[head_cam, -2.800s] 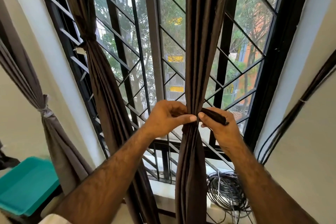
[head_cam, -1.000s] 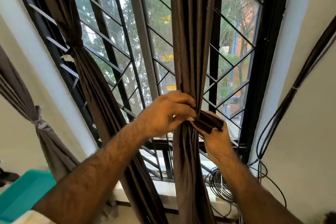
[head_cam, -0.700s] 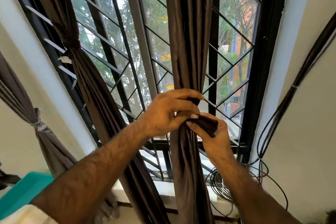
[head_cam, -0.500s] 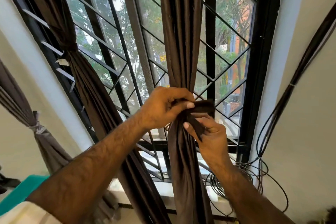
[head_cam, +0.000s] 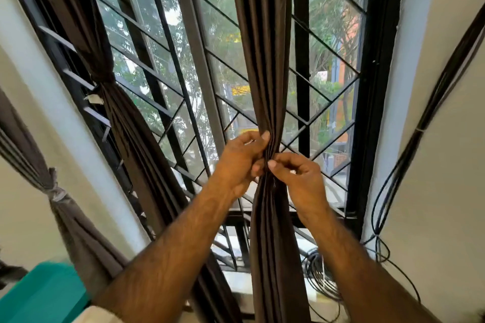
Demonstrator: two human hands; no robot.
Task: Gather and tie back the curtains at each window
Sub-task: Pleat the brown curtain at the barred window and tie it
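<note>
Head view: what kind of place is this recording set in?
Probably a room in a home or small office, at a grilled window. Brown curtains hang there, one already tied, and loose cables coil on the sill.

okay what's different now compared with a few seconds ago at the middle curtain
The dark strap end that the right hand held out to the side no longer shows; both hands now pinch the gathered dark brown middle curtain at its waist, the left hand slightly higher. The tied left curtain stayed as it was.
</note>
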